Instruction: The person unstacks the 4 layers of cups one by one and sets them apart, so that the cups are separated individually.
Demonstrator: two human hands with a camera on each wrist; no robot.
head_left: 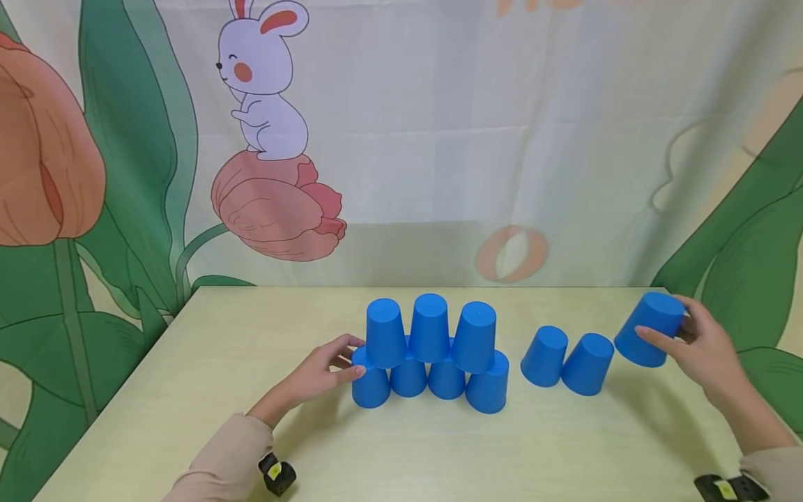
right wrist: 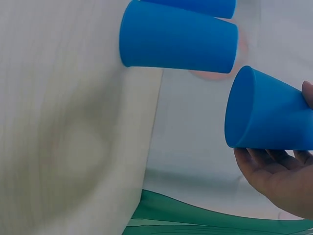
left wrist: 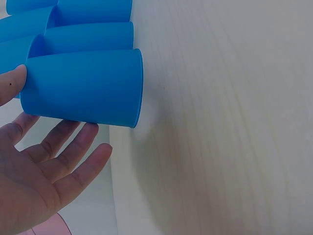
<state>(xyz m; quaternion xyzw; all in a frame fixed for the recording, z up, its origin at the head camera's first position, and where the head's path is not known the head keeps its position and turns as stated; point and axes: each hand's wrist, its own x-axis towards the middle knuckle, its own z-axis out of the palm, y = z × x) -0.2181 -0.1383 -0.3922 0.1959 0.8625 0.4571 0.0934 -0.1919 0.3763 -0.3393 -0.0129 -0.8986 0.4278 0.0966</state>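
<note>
Blue cups stand upside down in two tiers. Three upper cups (head_left: 430, 329) rest across a lower row of several. At the row's left end my left hand (head_left: 323, 369) touches the end cup (left wrist: 83, 88) with loosely spread, fairly straight fingers, the thumb by its base and the fingertips along its side. Off to the right, my right hand (head_left: 702, 341) grips another blue cup (head_left: 649, 331) between thumb and fingers. That cup is tilted and held above the table, its open rim facing down; the right wrist view shows its mouth.
Between the stack and the held cup, two upturned blue cups (head_left: 544, 357) stand side by side on the pale wooden table (head_left: 401, 453). Behind the table's back edge hangs a printed curtain (head_left: 401, 139). Dark wrist cameras (head_left: 277, 474) sit on both wrists.
</note>
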